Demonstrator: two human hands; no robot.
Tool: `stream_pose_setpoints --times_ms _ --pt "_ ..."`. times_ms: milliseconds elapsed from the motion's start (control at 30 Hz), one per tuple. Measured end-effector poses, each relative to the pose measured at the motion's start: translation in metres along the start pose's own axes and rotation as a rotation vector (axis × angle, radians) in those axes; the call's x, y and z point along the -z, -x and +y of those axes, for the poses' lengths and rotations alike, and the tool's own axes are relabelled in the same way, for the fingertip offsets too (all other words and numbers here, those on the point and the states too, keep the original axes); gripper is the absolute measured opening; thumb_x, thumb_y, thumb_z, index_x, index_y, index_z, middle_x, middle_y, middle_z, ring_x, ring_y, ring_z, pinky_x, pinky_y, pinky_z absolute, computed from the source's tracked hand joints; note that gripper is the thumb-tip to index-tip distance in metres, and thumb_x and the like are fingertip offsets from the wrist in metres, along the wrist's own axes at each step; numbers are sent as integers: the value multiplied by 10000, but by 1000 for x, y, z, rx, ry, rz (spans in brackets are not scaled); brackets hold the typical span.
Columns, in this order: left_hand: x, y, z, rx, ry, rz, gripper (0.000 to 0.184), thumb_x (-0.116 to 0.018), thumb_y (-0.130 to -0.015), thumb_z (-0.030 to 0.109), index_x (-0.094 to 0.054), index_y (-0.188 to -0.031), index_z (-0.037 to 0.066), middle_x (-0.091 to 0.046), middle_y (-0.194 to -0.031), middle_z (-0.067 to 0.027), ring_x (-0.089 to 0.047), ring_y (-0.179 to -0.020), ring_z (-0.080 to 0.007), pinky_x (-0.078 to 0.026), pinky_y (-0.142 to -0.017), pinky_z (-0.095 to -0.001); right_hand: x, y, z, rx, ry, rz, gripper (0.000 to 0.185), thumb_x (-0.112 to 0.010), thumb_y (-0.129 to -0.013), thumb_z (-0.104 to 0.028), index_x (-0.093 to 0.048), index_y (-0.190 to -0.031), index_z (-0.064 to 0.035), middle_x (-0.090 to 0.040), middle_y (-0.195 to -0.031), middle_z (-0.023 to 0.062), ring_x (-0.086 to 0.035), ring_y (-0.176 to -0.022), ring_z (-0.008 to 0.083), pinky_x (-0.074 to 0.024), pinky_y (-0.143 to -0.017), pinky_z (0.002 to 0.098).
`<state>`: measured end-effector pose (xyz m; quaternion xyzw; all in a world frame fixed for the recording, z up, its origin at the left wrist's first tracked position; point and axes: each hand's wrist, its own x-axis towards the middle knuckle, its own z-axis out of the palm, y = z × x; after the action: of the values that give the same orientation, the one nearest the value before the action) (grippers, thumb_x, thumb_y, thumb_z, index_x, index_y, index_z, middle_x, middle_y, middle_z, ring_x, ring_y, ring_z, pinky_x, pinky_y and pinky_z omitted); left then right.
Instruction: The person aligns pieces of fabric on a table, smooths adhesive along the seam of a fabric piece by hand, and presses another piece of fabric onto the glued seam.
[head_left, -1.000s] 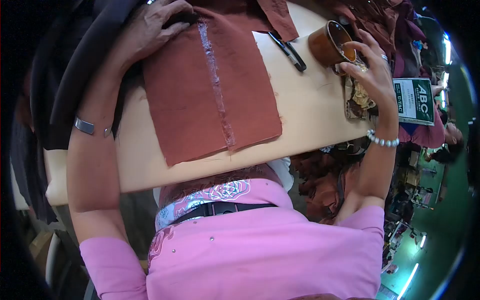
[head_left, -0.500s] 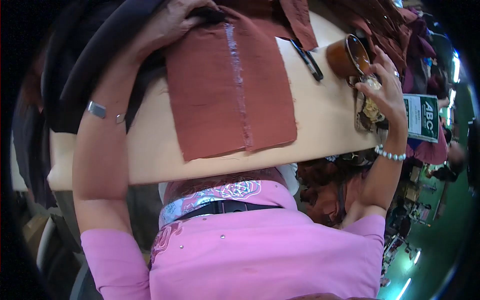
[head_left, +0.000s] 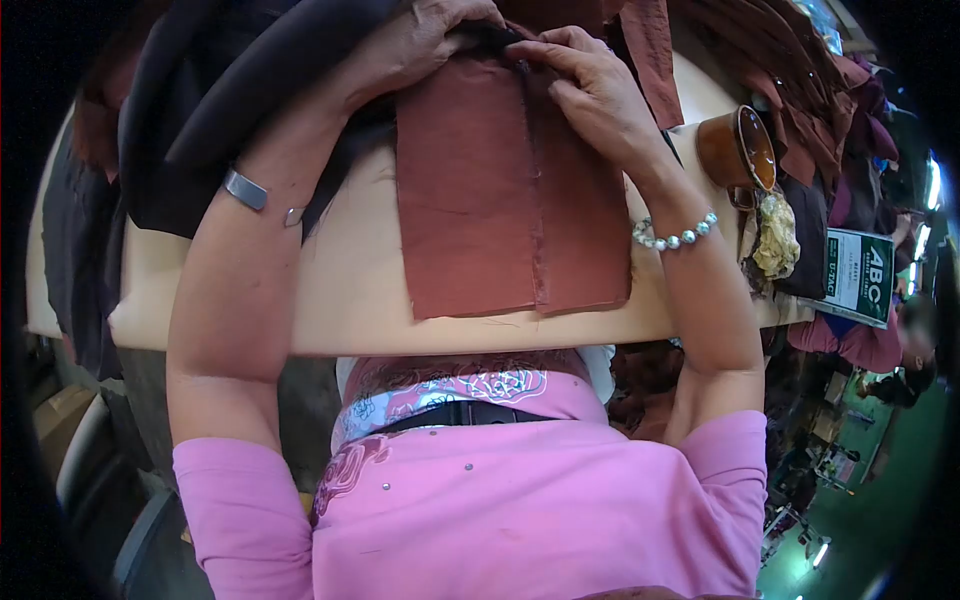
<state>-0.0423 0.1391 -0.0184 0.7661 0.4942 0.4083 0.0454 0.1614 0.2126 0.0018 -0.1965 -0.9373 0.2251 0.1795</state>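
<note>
Rust-brown cloth (head_left: 465, 200) lies on the pale table (head_left: 345, 290), with a seam running down its length. At its far end my left hand (head_left: 420, 45) is closed on dark fabric (head_left: 260, 75) that bunches over the cloth. My right hand (head_left: 595, 90) touches the far end of the seam, thumb and fingertips pressed together close to the left fingers. What lies between those fingertips is too small to make out. To the right stands a brown cup (head_left: 722, 150), tilted, its opening facing right. The pen is mostly hidden by my right forearm.
Beside the cup is a crumpled yellowish bundle (head_left: 777, 235). A green and white ABC packet (head_left: 858, 275) lies at the right edge. More brown cloth (head_left: 800, 85) is heaped at the back right. Part of a person in pink (head_left: 850, 340) shows beyond the table.
My right hand has left the cup's side and moved left to the far end of the seam, beside my left hand. The seam's pale strip is now largely covered, with cloth on both sides.
</note>
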Motion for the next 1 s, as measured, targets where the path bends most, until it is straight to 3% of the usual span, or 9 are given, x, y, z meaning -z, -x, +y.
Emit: stream_pose_setpoints --times_ms 100,200,333,467,567,633,767,800,1000 --pt "-1 0 0 -1 -21 7 149 -587 -730 -44 -614 -869 3 -593 -898 -139 -570 -903 -303 -444 -812 -377 -4 3 -4 20 149 5 431 -428 -742 81 -654 -1075 -74 -521 -1034 76 -520 -1020 219 -392 -922 302" --pt "-2 0 -2 -8 -43 21 153 -584 -729 -44 -617 -871 5 -592 -904 -137 -568 -901 -306 -443 -813 -380 0 4 12 6 -190 -86 431 -437 -755 73 -653 -1091 -90 -525 -1050 75 -516 -1026 226 -393 -908 306" --pt "1 0 4 37 17 -6 150 -585 -741 -39 -623 -877 11 -591 -914 -136 -568 -899 -305 -445 -810 -380 -2 6 -7 55 126 25 418 -435 -741 97 -688 -1020 -84 -538 -1060 76 -522 -1026 210 -429 -899 292" --pt "2 1 4 6 -70 16 127 -594 -762 -21 -625 -881 12 -590 -920 -135 -571 -897 -302 -448 -807 -375 4 25 -16 10 8 -78 423 -443 -745 97 -679 -1039 -96 -551 -1055 79 -534 -1014 216 -454 -849 323" --pt "2 0 7 37 -5 -6 121 -599 -768 -13 -623 -884 11 -589 -927 -133 -568 -904 -305 -445 -814 -375 -1 21 -18 24 60 10 415 -468 -748 96 -675 -1050 -100 -550 -1052 79 -534 -1011 226 -450 -854 320" --pt "4 0 10 93 98 -25 121 -602 -767 -8 -622 -885 11 -590 -930 -132 -565 -910 -307 -442 -822 -376 0 23 -23 147 241 37 402 -505 -728 89 -671 -1049 -88 -548 -1054 85 -534 -995 244 -447 -854 329" --pt "1 0 6 19 -120 11 109 -606 -773 3 -622 -881 11 -591 -934 -132 -562 -917 -302 -438 -832 -374 6 55 -40 365 439 23 370 -566 -685 63 -667 -1017 -63 -549 -1062 95 -531 -962 276 -443 -839 355" --pt "0 0 5 28 -115 8 107 -607 -776 6 -623 -881 11 -592 -932 -133 -562 -917 -300 -438 -832 -374 4 64 -42 446 430 55 245 -577 -690 -57 -683 -907 -99 -567 -1020 81 -524 -969 242 -361 -851 360" --pt "3 0 11 38 -53 -17 101 -606 -785 14 -627 -884 13 -597 -912 -134 -570 -899 -292 -443 -820 -368 3 60 -46 99 28 -4 294 -531 -729 -11 -674 -978 -72 -564 -1018 115 -520 -956 288 -393 -844 384"
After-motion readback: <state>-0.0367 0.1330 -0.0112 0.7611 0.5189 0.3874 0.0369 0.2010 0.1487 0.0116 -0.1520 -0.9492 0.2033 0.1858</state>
